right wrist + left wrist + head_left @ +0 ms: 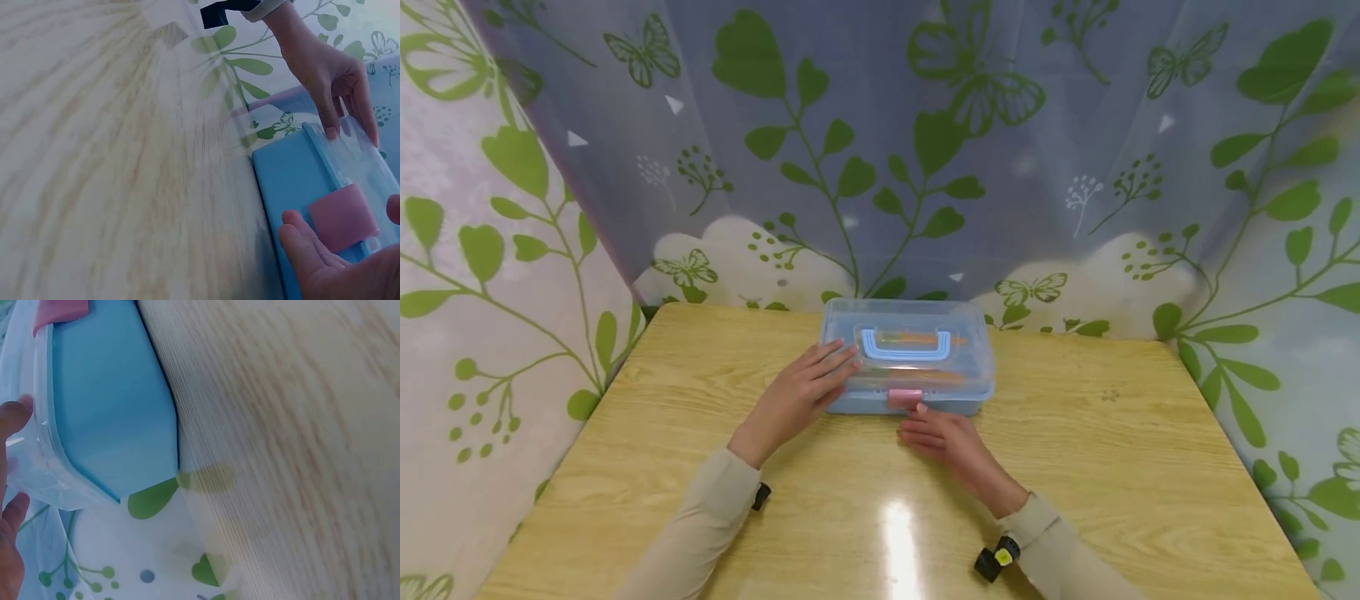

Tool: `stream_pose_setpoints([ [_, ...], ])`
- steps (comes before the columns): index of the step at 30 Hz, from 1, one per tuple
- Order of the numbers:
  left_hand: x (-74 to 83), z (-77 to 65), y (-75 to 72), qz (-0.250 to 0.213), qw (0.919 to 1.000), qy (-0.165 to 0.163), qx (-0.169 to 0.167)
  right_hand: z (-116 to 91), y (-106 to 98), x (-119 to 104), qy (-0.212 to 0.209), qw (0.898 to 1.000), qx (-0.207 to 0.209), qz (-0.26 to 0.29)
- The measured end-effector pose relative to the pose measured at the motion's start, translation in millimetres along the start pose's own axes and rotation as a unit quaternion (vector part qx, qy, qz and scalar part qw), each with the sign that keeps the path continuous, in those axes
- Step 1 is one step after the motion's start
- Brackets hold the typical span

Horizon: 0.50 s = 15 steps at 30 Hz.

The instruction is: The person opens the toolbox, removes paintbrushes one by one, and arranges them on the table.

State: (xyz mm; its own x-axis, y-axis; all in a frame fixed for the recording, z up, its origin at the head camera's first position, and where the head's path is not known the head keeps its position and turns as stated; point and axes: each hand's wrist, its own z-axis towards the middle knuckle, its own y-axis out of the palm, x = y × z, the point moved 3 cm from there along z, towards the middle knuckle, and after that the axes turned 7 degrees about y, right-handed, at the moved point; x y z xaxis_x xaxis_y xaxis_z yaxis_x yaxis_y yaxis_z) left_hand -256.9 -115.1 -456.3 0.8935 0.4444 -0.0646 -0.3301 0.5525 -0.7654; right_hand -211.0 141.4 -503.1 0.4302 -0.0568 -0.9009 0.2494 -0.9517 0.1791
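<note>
A blue plastic storage box (857,405) with a clear lid (966,342), a light-blue carrying handle (906,354) and a pink latch (905,398) stands on the table. Through the lid, orange, slender things show dimly. My left hand (797,396) rests on the lid's left end, its fingers spread and extended over it; the right wrist view shows its thumb at the lid's front edge. At the front, my right hand (951,446) is beside the latch, fingers extended just below it and thumb apart from them. Whether the right fingertips touch the latch, I cannot tell.
The wooden table (1112,467) carries the box near its back edge. A patterned curtain (880,167) hangs right behind it, with more patterned cloth on both sides. Dark straps with small devices (996,558) are on the wrists.
</note>
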Motion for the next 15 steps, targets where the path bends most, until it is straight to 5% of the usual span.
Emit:
stream_pose_setpoints([
  [5, 0.5, 1.1, -1.3, -0.014, 0.9998, -0.005, 0.011, 11.8, -2.1, 3.7, 0.027, 0.997, 0.030, 0.065],
  [15, 2.3, -1.1, -1.3, -0.033, 0.9994, -0.013, 0.003, 22.5, -1.1, 8.3, 0.028, 0.991, 0.072, 0.111],
])
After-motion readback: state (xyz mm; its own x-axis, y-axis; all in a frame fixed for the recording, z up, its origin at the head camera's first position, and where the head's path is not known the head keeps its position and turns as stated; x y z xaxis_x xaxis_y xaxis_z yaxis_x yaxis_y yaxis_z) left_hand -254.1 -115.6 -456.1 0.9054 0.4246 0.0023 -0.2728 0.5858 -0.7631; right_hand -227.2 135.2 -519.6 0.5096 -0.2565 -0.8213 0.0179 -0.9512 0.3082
